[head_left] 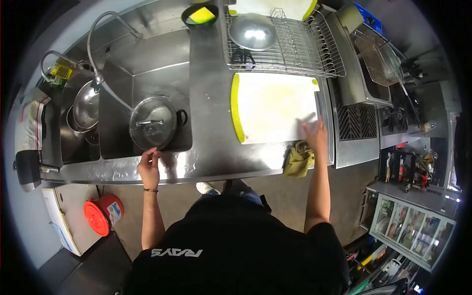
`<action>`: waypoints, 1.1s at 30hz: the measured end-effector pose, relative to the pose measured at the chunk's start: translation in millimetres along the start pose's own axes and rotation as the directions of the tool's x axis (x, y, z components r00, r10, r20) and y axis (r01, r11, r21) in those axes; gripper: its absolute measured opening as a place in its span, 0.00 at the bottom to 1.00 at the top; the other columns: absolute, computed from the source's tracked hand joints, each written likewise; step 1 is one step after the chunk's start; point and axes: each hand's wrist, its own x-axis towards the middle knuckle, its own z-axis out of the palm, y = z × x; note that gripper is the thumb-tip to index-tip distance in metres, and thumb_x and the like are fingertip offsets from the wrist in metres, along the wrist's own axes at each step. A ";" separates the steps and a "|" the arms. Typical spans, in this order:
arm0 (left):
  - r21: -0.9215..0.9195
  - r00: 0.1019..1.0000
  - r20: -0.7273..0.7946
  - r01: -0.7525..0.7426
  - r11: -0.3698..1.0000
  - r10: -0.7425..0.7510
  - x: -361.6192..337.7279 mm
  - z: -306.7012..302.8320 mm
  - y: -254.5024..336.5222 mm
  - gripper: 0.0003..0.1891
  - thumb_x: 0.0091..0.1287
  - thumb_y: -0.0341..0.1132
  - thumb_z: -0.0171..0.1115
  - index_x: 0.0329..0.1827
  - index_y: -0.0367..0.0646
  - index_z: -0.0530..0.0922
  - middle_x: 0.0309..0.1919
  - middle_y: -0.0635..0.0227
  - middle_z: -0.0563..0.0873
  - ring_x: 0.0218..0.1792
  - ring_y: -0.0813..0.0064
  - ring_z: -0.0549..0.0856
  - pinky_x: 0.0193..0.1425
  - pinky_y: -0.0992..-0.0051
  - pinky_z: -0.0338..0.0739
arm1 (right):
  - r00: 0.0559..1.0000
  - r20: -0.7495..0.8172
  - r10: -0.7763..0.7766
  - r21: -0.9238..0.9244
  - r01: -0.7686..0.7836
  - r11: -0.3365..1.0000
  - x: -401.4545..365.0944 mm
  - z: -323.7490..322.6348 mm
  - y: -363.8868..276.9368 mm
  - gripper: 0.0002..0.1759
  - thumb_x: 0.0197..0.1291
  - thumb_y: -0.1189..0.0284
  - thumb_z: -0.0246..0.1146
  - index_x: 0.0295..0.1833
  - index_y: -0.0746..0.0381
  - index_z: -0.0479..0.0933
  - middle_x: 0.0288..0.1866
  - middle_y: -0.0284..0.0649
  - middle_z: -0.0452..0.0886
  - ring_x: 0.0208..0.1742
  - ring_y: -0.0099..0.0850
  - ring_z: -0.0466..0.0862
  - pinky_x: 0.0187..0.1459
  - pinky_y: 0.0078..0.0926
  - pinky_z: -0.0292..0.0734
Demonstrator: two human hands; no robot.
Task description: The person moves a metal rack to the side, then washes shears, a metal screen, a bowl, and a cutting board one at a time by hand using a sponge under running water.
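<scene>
At the sink's front edge is my left hand [149, 164], its fingers bent together near the rim of a round metal pan [153, 123]; whether it pinches anything is too small to tell. Water from the flexible tap hose runs toward the pan, which lies in the large basin. My right hand [315, 133] is over the right front corner of a white cutting board [275, 108] with a yellow-green edge, fingers apart. Just below the board, a crumpled olive cloth [299, 159] hangs over the counter's front edge, close to my right wrist.
A wire dish rack [305, 44] holding a metal bowl [252, 32] stands behind the board. A black bowl with a yellow-green sponge [202, 15] sits at the back. Pans [86, 108] lie in the left basin. A red bucket [98, 216] stands on the floor.
</scene>
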 end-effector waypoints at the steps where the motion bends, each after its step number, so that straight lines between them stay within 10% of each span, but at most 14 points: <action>1: 0.056 0.999 0.013 -0.039 0.998 0.038 -0.9 -4.7 5.3 0.09 0.66 0.33 0.56 0.44 0.38 0.78 0.32 0.66 0.85 0.34 0.78 0.83 0.36 0.81 0.76 | 0.994 0.005 0.109 -0.051 -0.109 0.993 13.2 4.1 -7.9 0.43 0.51 0.43 0.58 0.63 0.63 0.62 0.58 0.56 0.68 0.64 0.50 0.63 0.58 0.47 0.65; 5: 0.059 0.993 0.084 -0.085 0.995 0.080 -4.5 -21.3 6.3 0.08 0.63 0.34 0.60 0.43 0.43 0.80 0.31 0.66 0.85 0.31 0.77 0.83 0.33 0.78 0.76 | 0.897 -0.021 0.442 -0.127 -0.441 0.888 44.9 -2.8 -13.8 0.29 0.56 0.53 0.56 0.50 0.70 0.73 0.52 0.58 0.74 0.54 0.55 0.73 0.54 0.42 0.69; 7: 0.090 0.990 0.061 -0.132 0.987 0.127 -7.2 -29.5 -3.4 0.08 0.62 0.33 0.60 0.43 0.42 0.80 0.29 0.65 0.85 0.28 0.77 0.82 0.31 0.79 0.75 | 0.989 0.021 0.144 -0.164 -0.139 0.977 71.0 41.7 65.6 0.24 0.55 0.58 0.55 0.45 0.69 0.76 0.44 0.58 0.78 0.45 0.52 0.79 0.48 0.43 0.73; 9: 0.116 0.992 0.011 -0.129 0.985 0.129 -14.0 -38.4 -12.8 0.07 0.62 0.31 0.60 0.41 0.42 0.80 0.27 0.63 0.84 0.26 0.76 0.81 0.30 0.79 0.75 | 0.986 -0.037 0.164 0.064 -0.162 0.985 71.7 29.4 61.3 0.21 0.53 0.60 0.55 0.39 0.69 0.78 0.37 0.57 0.80 0.40 0.50 0.81 0.44 0.43 0.75; 21: 0.133 1.000 0.030 -0.004 0.991 0.000 -40.2 -56.5 -22.9 0.08 0.61 0.30 0.59 0.41 0.40 0.80 0.29 0.57 0.84 0.27 0.67 0.82 0.32 0.73 0.75 | 0.948 0.289 -0.135 -0.040 0.153 0.987 102.7 6.6 76.0 0.20 0.50 0.60 0.58 0.30 0.69 0.79 0.28 0.52 0.80 0.32 0.43 0.81 0.35 0.36 0.73; 22: 0.129 0.999 0.032 -0.020 0.991 0.016 -36.7 -57.0 -18.1 0.08 0.61 0.30 0.59 0.41 0.40 0.80 0.29 0.58 0.84 0.26 0.69 0.82 0.32 0.74 0.75 | 0.938 0.323 -0.129 0.205 0.064 0.977 101.4 -0.1 76.8 0.19 0.51 0.61 0.57 0.28 0.69 0.77 0.26 0.49 0.79 0.30 0.37 0.79 0.33 0.33 0.71; 25: 0.135 0.995 0.055 -0.089 0.987 0.083 -28.3 -53.8 3.4 0.07 0.62 0.29 0.59 0.41 0.38 0.79 0.26 0.63 0.84 0.27 0.79 0.82 0.31 0.78 0.74 | 0.901 0.433 0.040 0.714 -0.370 0.594 74.4 -50.0 48.2 0.11 0.55 0.69 0.51 0.22 0.60 0.69 0.21 0.31 0.67 0.25 0.23 0.66 0.30 0.21 0.61; 27: 0.048 0.993 0.114 -0.048 0.998 0.042 -28.0 -53.1 15.9 0.06 0.63 0.29 0.59 0.41 0.38 0.79 0.26 0.65 0.84 0.29 0.80 0.82 0.33 0.80 0.75 | 0.901 0.414 -0.130 0.900 -0.384 0.206 38.4 -82.8 22.4 0.12 0.55 0.70 0.51 0.19 0.56 0.65 0.22 0.30 0.64 0.26 0.23 0.64 0.31 0.22 0.59; 33: -0.134 0.953 0.288 -0.063 0.989 0.100 -46.1 -61.2 37.4 0.10 0.63 0.31 0.59 0.46 0.40 0.78 0.29 0.67 0.85 0.30 0.82 0.81 0.36 0.80 0.75 | 0.721 0.688 -0.086 0.726 -0.684 0.068 -104.6 -129.5 -81.2 0.12 0.57 0.64 0.55 0.27 0.59 0.72 0.30 0.34 0.73 0.36 0.30 0.82 0.16 0.12 0.75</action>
